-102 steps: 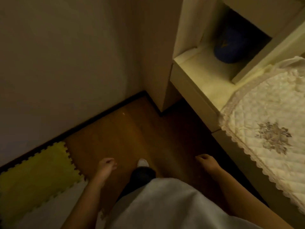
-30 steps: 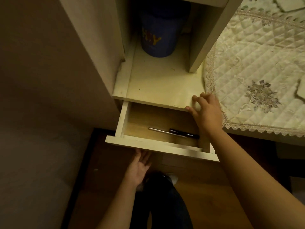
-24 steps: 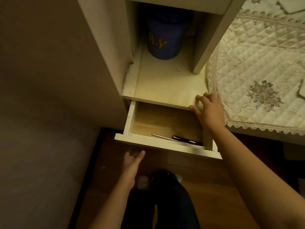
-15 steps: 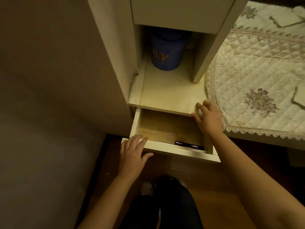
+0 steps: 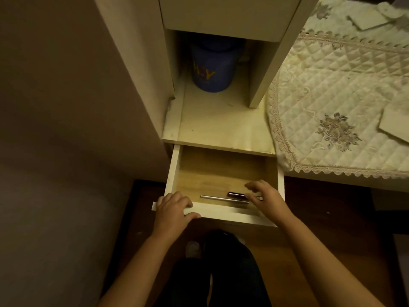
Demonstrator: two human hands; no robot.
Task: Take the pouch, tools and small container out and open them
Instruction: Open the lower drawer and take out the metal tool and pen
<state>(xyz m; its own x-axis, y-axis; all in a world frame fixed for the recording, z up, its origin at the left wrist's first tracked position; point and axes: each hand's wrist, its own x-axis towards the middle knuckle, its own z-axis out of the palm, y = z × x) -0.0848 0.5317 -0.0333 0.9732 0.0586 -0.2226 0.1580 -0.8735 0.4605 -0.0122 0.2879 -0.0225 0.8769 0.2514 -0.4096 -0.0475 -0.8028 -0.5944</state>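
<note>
A white drawer stands pulled out below a shelf. Inside on its wooden floor lie a thin silver rod-like tool and a dark pen-like tool, side by side near the front. My left hand grips the drawer's front edge at its left corner. My right hand reaches into the drawer with fingers spread, fingertips over the right ends of the tools, holding nothing that I can see. A blue cylindrical container with yellow letters stands at the back of the shelf above. No pouch is visible.
A quilted cream cloth with lace trim covers the desk at the right, with pale flat pieces on it. A tall cabinet side rises at the left. My dark-trousered legs stand on the wooden floor below the drawer.
My right hand left the shelf edge and dropped into the drawer over the tools. My left hand came up from below the drawer and took hold of its front edge.
</note>
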